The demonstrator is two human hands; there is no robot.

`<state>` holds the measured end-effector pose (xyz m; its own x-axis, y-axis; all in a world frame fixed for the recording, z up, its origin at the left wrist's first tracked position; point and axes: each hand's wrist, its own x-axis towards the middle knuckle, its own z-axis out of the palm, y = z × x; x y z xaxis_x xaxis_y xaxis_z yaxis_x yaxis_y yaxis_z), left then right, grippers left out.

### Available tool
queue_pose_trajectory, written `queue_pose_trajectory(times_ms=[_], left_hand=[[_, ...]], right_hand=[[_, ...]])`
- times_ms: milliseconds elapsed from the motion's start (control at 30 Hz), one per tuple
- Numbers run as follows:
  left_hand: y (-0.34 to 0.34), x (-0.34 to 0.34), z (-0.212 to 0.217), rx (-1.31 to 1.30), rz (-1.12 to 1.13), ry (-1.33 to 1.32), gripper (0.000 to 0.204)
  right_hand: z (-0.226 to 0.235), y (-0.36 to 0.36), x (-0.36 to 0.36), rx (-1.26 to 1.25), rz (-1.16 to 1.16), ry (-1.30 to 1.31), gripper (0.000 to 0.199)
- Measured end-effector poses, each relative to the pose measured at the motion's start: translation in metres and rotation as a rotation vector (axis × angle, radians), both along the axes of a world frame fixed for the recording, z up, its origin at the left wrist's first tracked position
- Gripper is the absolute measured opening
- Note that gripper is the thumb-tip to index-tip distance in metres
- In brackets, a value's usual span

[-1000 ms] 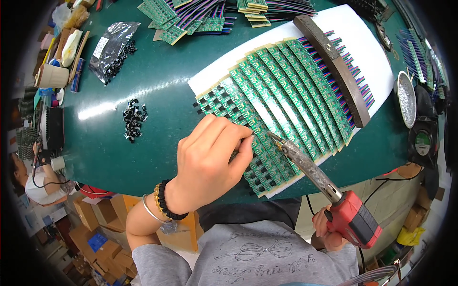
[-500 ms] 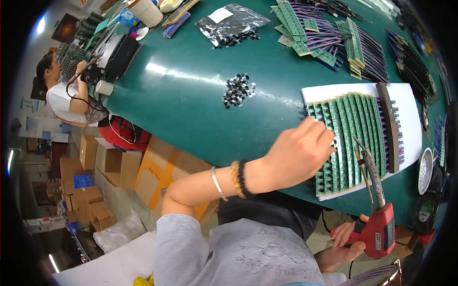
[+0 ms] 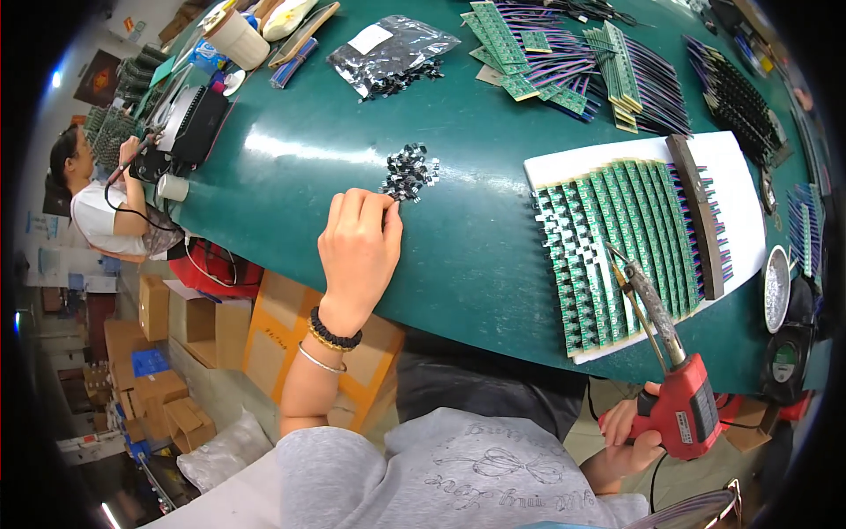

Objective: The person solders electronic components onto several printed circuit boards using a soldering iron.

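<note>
Left hand (image 3: 357, 247) pinches at the small black components (image 3: 408, 172) on the desk (image 3: 476, 247); right hand (image 3: 630, 428) grips the red soldering gun (image 3: 674, 370). Green circuit boards (image 3: 617, 238) remain to be worked.

small black components (image 3: 408, 171): loose pile on green bench (image 3: 291, 185), at left fingertips | red soldering gun (image 3: 674, 379): gripped low right, tip tilted over circuit board rows (image 3: 617, 238)
</note>
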<state>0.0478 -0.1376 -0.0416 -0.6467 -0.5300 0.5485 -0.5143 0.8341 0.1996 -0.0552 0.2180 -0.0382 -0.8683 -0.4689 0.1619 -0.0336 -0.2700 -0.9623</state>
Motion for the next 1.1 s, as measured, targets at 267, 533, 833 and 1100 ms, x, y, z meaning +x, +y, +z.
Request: queue_pose_trajectory(times_ms=[267, 533, 833, 1100], left_hand=[[-0.003, 0.002, 0.000, 0.020, -0.035, -0.021, 0.008], [-0.012, 0.002, 0.001, -0.085, -0.126, -0.098, 0.011], [-0.004, 0.003, 0.010, -0.161, -0.205, -0.186, 0.010], [0.006, -0.006, 0.006, -0.160, -0.155, -0.093, 0.016]], right_hand=[[-0.005, 0.006, 0.004, 0.011, 0.058, -0.075, 0.076], [-0.008, 0.009, 0.004, 0.029, 0.057, -0.079, 0.079], [-0.008, 0.009, 0.006, 0.061, 0.051, -0.108, 0.081], [-0.009, 0.014, 0.008, 0.072, 0.087, -0.098, 0.081]])
